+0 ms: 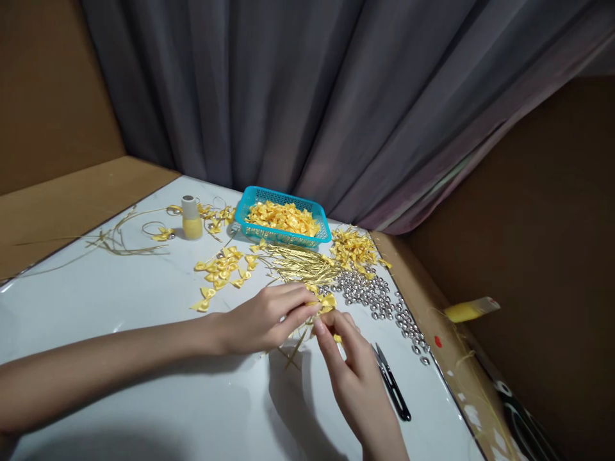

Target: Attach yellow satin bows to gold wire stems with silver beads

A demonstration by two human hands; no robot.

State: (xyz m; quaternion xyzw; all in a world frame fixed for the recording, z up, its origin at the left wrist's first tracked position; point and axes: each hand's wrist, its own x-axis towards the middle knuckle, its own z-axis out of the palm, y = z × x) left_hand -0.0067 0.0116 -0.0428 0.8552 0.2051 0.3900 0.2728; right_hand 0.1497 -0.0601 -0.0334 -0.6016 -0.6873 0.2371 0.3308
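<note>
Above the middle of the table, my left hand (283, 315) pinches with thumb and fingertips at the edge of a small yellow satin ribbon bow (328, 302). Close below it, my right hand (350, 358) has thumb and index finger pressed together near the same bow; what lies between them is too small and covered to make out. Thin gold cord ends (294, 358) show under the fingers. Just beyond the hands is a bundle of gold cords (302, 264), with a scatter of small round silver metal pieces (365, 288) to its right.
A blue mesh basket (323, 225) of yellow bows stands at the back. More bows lie in a loose group (221, 269) and a pile (353, 246). A yellow thread spool (192, 221) stands back left. Black thread snips (394, 387) lie right of my right hand.
</note>
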